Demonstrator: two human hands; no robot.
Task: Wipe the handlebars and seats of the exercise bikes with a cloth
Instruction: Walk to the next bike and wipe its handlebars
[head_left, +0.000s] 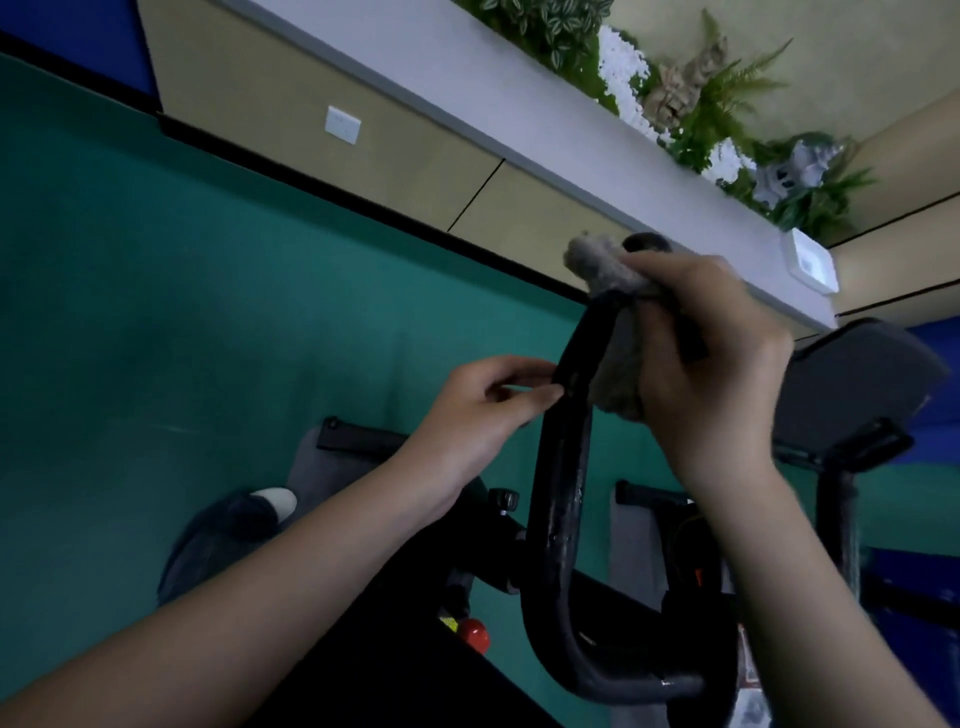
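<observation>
A black looped handlebar (558, 499) of an exercise bike rises through the middle of the view. My right hand (711, 358) grips a grey fluffy cloth (605, 270) wrapped over the handlebar's upper end. My left hand (483, 410) pinches the left side of the bar just below the cloth, with thumb and fingertips on it. The bar's tip shows just above the cloth. No seat is in view.
The bike's frame with a red knob (474, 634) and a black adjuster knob (506, 501) lies below. A second bike's dark console (857, 384) stands at the right. Green floor spreads left; a white ledge (519, 135) with plants (701, 104) runs along the wall.
</observation>
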